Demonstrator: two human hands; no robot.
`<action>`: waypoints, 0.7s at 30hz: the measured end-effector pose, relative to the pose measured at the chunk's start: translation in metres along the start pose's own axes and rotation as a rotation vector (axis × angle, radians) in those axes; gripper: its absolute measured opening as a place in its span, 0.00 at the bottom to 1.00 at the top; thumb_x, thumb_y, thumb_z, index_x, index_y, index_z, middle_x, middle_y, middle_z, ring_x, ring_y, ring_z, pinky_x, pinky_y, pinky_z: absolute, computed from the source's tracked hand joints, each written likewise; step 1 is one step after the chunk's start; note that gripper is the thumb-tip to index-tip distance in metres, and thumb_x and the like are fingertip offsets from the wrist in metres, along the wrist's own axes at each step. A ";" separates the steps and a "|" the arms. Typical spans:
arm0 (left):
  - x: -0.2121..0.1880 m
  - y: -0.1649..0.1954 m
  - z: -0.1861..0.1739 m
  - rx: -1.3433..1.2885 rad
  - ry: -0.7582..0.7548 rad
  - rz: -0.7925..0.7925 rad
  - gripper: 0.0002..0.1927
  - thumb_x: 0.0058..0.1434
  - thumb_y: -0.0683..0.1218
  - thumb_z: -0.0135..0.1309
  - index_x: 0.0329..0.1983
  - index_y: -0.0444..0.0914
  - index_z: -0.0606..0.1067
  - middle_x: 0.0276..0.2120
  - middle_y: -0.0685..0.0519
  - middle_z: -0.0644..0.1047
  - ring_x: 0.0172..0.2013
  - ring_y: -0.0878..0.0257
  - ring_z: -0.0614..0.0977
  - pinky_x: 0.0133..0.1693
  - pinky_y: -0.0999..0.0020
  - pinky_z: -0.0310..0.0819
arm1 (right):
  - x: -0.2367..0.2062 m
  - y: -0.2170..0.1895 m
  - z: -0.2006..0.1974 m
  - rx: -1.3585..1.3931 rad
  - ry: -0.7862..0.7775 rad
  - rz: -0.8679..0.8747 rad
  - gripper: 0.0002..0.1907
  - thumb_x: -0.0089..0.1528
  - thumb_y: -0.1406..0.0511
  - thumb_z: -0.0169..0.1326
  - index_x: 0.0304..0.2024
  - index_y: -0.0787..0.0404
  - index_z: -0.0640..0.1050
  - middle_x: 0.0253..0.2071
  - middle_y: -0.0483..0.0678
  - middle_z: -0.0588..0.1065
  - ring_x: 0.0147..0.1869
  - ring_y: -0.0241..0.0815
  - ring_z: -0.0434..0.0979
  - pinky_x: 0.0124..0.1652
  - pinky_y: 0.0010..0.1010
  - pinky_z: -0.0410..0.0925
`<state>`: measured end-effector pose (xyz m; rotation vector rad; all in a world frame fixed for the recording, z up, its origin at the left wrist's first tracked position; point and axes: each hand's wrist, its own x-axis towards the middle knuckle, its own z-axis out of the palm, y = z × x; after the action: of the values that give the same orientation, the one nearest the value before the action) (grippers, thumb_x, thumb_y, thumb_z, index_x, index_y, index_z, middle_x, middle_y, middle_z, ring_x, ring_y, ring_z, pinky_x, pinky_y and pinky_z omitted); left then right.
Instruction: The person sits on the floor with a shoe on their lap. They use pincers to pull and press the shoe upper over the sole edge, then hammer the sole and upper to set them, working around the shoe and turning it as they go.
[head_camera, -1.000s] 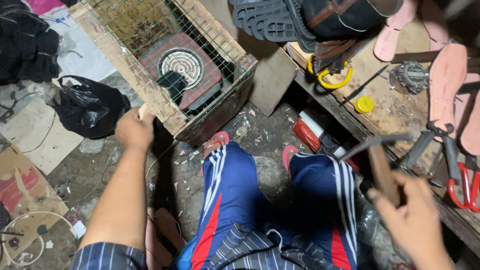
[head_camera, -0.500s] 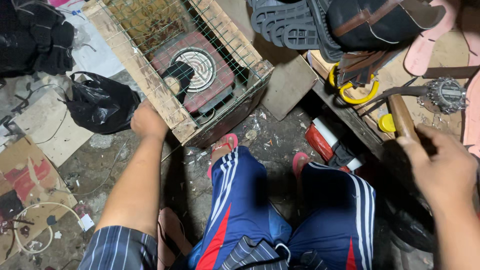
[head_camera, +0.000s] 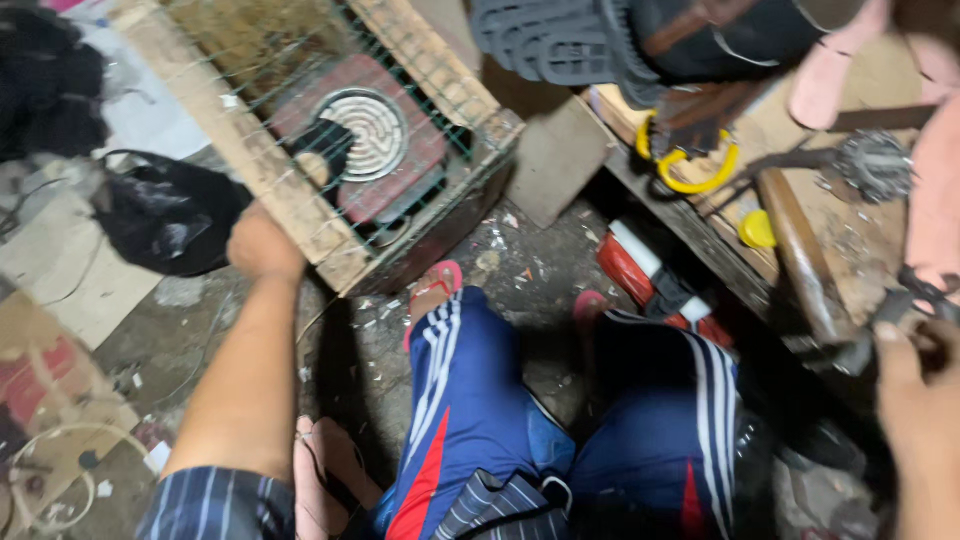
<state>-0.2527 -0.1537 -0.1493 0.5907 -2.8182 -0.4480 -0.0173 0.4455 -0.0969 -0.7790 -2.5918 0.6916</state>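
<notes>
wooden wire-mesh crate (head_camera: 300, 200), left hand (head_camera: 262, 245) gripping edge

We see dim, warm light from above; motion blur smears the whole frame, worst at the right edge, and deep shadow fills the lower right.

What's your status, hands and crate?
Left hand gripping wooden crate frame. Right hand on hammer at bench. Black bag beside crate.
</notes>
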 end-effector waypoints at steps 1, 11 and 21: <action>0.000 -0.001 0.001 -0.004 0.005 0.008 0.15 0.65 0.58 0.59 0.40 0.43 0.83 0.35 0.42 0.82 0.36 0.40 0.83 0.36 0.45 0.75 | 0.000 -0.006 -0.004 -0.055 0.009 -0.029 0.23 0.73 0.59 0.60 0.55 0.76 0.76 0.40 0.55 0.76 0.41 0.42 0.75 0.42 0.35 0.69; -0.009 0.010 -0.019 -0.092 -0.006 -0.039 0.14 0.60 0.57 0.62 0.42 0.45 0.83 0.36 0.42 0.82 0.38 0.39 0.82 0.39 0.47 0.74 | 0.017 -0.005 -0.002 0.072 -0.162 0.258 0.24 0.67 0.56 0.61 0.53 0.73 0.77 0.40 0.54 0.76 0.41 0.45 0.74 0.42 0.36 0.68; -0.012 0.019 -0.038 -0.129 0.034 -0.044 0.10 0.61 0.50 0.59 0.44 0.45 0.82 0.38 0.42 0.81 0.39 0.40 0.81 0.40 0.47 0.74 | -0.021 -0.036 -0.016 0.623 -0.240 0.539 0.28 0.67 0.56 0.50 0.60 0.72 0.71 0.50 0.54 0.76 0.51 0.46 0.76 0.51 0.38 0.68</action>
<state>-0.2379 -0.1413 -0.1098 0.6280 -2.7235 -0.6174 -0.0078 0.4128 -0.0681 -1.2267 -2.1227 1.7295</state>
